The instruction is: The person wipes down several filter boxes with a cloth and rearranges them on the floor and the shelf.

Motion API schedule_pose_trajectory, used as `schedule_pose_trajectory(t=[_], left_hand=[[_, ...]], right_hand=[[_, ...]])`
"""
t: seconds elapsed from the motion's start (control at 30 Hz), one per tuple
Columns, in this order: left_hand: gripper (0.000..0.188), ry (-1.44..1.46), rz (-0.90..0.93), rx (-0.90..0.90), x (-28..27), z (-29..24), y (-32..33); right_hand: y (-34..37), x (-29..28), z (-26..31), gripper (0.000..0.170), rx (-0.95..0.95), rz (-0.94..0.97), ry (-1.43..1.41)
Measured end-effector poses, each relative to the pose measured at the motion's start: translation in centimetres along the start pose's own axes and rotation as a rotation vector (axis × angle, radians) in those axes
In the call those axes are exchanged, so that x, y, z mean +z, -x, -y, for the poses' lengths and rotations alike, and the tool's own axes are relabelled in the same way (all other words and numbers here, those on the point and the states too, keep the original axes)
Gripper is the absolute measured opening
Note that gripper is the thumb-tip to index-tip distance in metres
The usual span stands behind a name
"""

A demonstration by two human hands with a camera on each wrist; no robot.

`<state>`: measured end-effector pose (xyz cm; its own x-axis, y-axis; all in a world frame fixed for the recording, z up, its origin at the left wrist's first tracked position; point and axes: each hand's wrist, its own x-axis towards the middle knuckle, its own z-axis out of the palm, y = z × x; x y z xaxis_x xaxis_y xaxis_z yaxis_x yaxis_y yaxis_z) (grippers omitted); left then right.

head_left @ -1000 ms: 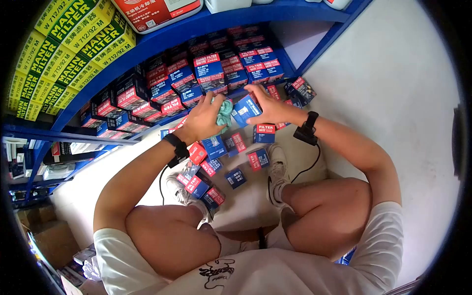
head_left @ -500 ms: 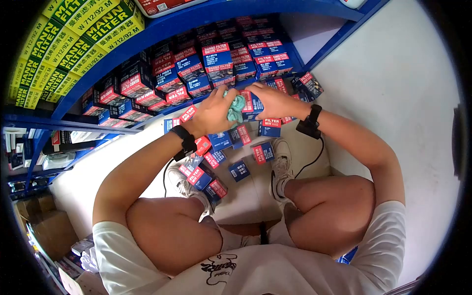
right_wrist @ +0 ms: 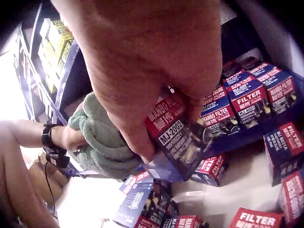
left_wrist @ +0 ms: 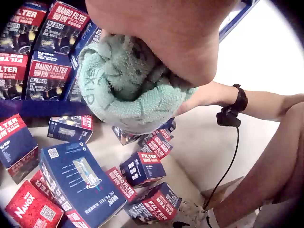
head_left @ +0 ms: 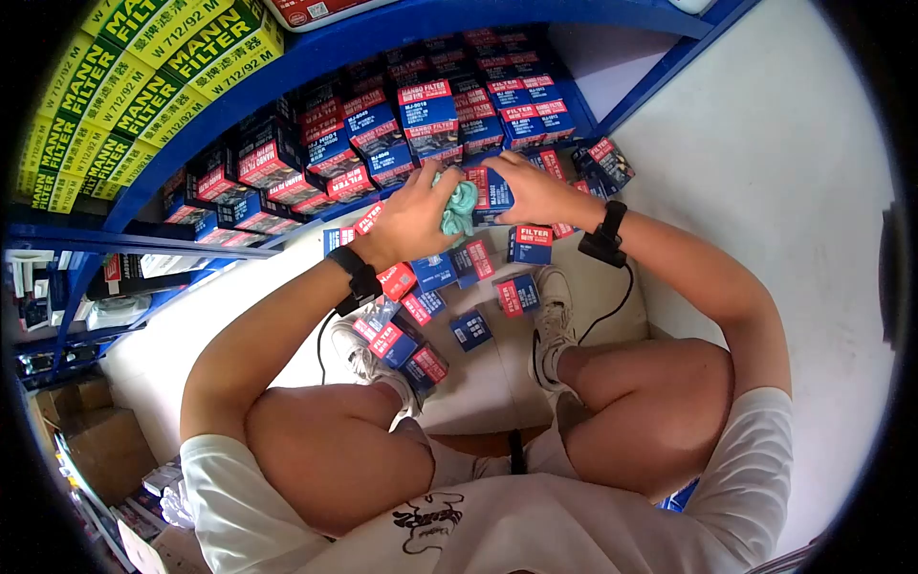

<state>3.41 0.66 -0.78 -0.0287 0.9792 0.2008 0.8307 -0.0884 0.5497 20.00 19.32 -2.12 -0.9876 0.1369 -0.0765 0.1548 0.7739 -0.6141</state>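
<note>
My left hand (head_left: 413, 218) grips a bunched green towel (head_left: 461, 208) in front of the shelf. In the left wrist view the towel (left_wrist: 128, 90) is folded into a thick wad beneath the palm. Thumb and fingers of my right hand (head_left: 537, 194) hold a red and blue oil filter box (head_left: 491, 191) by its sides. The right wrist view shows the box (right_wrist: 178, 140) tilted, its face marked MJ-2002. The towel lies right at the box's left side, partly hidden behind the right hand in that view.
Stacked filter boxes (head_left: 430, 120) fill the blue shelf (head_left: 478, 38) ahead. Several loose boxes (head_left: 470, 330) lie on the floor between the shoes (head_left: 555, 311). Yellow-green filter boxes (head_left: 143, 86) stand at upper left, and a white wall (head_left: 765, 191) rises at right.
The hands have come together, bringing the towel against the box. My right hand has turned the box so a red and blue side now shows. The head view has shifted slightly.
</note>
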Motion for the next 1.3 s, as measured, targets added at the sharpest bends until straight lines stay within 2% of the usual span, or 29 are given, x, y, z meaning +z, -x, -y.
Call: schedule_pose_trajectory(t=[0.07, 0.23, 0.3, 0.47, 0.5, 0.57, 0.6, 0.77, 0.83, 0.87, 0.93, 0.97, 1.03, 1.07, 1.23, 1.3], left_hand=[[0.068, -0.070, 0.020, -0.058, -0.2, -0.5, -0.3], [0.070, -0.184, 0.028, -0.056, 0.2, -1.4, -1.2], [0.071, -0.176, 0.034, -0.073, 0.6, -1.2, -1.3], [0.073, -0.130, 0.099, -0.212, 0.2, -0.9, -1.7], [0.073, -0.131, 0.100, -0.213, 0.4, -0.9, -1.6], [0.073, -0.083, 0.059, -0.047, 0.8, -0.8, -1.4], [0.072, -0.065, 0.081, -0.031, 0.9, -1.1, -1.5], [0.074, -0.030, 0.056, -0.068, 1.1, -1.3, -1.3], [0.074, -0.030, 0.025, -0.097, 1.0, -0.5, -1.2], [0.075, -0.067, 0.039, -0.145, 0.8, 0.0, -1.1], [0.075, -0.074, 0.046, -0.223, 0.3, 1.1, -0.7], [0.075, -0.076, 0.044, -0.224, 0.1, 1.6, -0.5], [0.075, -0.083, 0.085, -0.299, -0.1, 2.4, -0.1], [0.074, -0.099, 0.075, -0.292, 0.1, 2.9, 0.3], [0.073, -0.075, 0.060, -0.298, 0.3, 2.6, 1.0], [0.072, -0.073, 0.032, -0.294, 0.4, 2.7, 1.1]], right_hand=[[0.2, 0.2, 0.2, 0.089, 0.008, -0.025, 0.039], [0.1, 0.0, 1.6, 0.091, -0.035, -0.042, 0.070], [-0.6, 0.5, 2.0, 0.090, -0.167, -0.073, -0.013], [-0.7, 0.0, 2.9, 0.095, -0.108, -0.041, -0.045], [-0.8, 0.0, 2.8, 0.097, -0.088, -0.029, -0.043], [-1.0, -0.1, 2.6, 0.100, -0.070, -0.023, -0.040], [-1.1, 0.0, 2.3, 0.103, -0.102, -0.022, -0.040], [-1.1, 0.5, 1.5, 0.110, -0.094, 0.013, -0.019], [-0.9, 0.2, 2.6, 0.109, -0.219, -0.107, -0.009], [-0.7, -0.4, 3.0, 0.109, -0.221, -0.106, -0.008], [-0.2, -2.1, 4.6, 0.105, 0.077, 0.092, -0.140], [-0.1, -1.6, 3.8, 0.105, 0.074, 0.091, -0.139], [0.3, -0.6, 1.8, 0.095, -0.048, -0.089, -0.016], [0.4, -0.8, 1.0, 0.088, 0.022, 0.009, -0.016], [0.0, -1.4, -0.1, 0.081, 0.018, -0.066, -0.103], [-0.2, -1.0, -0.1, 0.075, 0.044, -0.087, -0.414]])
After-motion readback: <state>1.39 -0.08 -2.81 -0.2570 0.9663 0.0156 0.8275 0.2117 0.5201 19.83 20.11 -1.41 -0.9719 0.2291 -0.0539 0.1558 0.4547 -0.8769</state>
